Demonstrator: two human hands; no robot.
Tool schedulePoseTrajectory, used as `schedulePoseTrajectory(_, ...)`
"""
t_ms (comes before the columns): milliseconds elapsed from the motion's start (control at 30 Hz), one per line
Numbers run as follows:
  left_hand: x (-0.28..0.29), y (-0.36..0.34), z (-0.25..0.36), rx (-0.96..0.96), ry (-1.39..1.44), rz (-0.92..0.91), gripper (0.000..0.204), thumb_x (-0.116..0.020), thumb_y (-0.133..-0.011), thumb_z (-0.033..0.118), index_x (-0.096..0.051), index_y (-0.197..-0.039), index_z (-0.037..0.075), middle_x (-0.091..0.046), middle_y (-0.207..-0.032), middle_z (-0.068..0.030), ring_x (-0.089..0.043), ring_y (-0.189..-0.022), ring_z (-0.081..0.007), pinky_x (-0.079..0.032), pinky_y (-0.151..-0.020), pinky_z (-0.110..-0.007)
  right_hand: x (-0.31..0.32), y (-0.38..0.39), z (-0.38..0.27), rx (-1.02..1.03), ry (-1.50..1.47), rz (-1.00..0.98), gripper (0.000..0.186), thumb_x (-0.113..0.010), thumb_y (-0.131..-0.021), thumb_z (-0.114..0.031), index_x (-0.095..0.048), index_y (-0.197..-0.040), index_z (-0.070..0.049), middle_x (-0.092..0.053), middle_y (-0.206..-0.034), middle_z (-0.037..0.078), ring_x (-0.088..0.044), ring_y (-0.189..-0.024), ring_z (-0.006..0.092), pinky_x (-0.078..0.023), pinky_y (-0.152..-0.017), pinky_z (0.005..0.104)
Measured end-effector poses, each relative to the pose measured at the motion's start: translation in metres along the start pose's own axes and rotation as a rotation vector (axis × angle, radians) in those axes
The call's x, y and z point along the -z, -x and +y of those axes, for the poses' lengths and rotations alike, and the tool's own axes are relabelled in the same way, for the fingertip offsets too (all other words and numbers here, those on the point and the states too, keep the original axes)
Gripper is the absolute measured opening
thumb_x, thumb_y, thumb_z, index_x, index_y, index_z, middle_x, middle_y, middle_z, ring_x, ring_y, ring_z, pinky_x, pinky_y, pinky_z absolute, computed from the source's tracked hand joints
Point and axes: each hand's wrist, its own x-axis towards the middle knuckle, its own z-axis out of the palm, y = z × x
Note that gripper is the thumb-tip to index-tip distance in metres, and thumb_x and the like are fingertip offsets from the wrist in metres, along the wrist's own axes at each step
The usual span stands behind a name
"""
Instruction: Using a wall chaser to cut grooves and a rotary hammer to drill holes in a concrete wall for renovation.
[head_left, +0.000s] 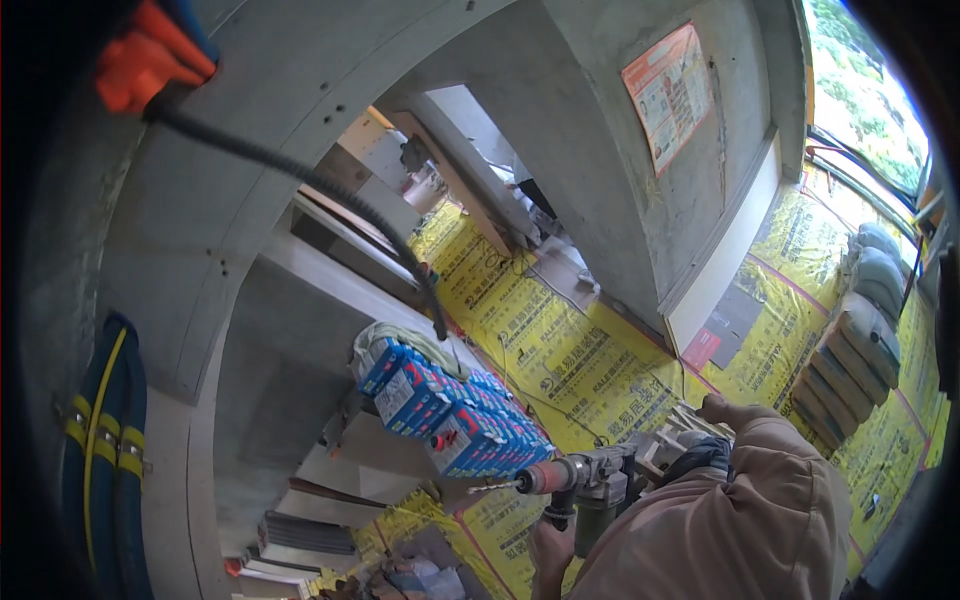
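My left hand [550, 548] is closed round the black side handle of a rotary hammer drill [590, 470], below its red-grey front. A long spiral drill bit [493, 488] points left from the chuck, apart from any wall. My right hand [714, 409] is small in view at the end of a beige sleeve, beyond the rear of the drill. It looks closed, but whether it holds anything cannot be made out. Stacked blue and white boxes [465, 435] stand just past the bit, with a pale cloth or bag [405, 340] on top.
Yellow printed sheeting [560, 360] covers the floor. Filled sacks [850, 350] are piled at the right, by a bright opening. A black corrugated conduit [300, 170] hangs from an orange fitting [150, 65]. Blue pipes [105, 450] run along the left wall. Pale slats [655, 445] lie beyond the drill.
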Motion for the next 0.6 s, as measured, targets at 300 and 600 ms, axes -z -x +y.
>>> schedulePoseTrajectory(300, -0.026, -0.056, 0.093, 0.125, -0.063, 0.005, 0.031, -0.073, -0.077, 0.031, -0.071, -0.089, 0.003, -0.07, -0.082, -0.0215, -0.068, -0.084, -0.0423, -0.051, -0.073, -0.051, 0.073, -0.038, 0.176, -0.231, -0.011, -0.103, 0.041, -0.069, -0.085, -0.04, -0.072, -0.064, -0.005, -0.066, -0.056, 0.009, -0.065, -0.051, 0.0207, -0.053, -0.053, 0.0378)
schedulePoseTrajectory(600, -0.023, -0.096, 0.179, 0.091, -0.115, 0.014, 0.033, -0.073, -0.079, 0.034, -0.07, -0.088, 0.003, -0.069, -0.081, -0.0223, -0.067, -0.082, -0.0432, -0.051, -0.07, -0.052, 0.167, -0.084, 0.199, -0.411, -0.308, -0.049, 0.029, -0.067, -0.086, -0.028, -0.069, -0.081, 0.001, -0.066, -0.063, 0.011, -0.065, -0.056, 0.0243, -0.053, -0.052, 0.0383)
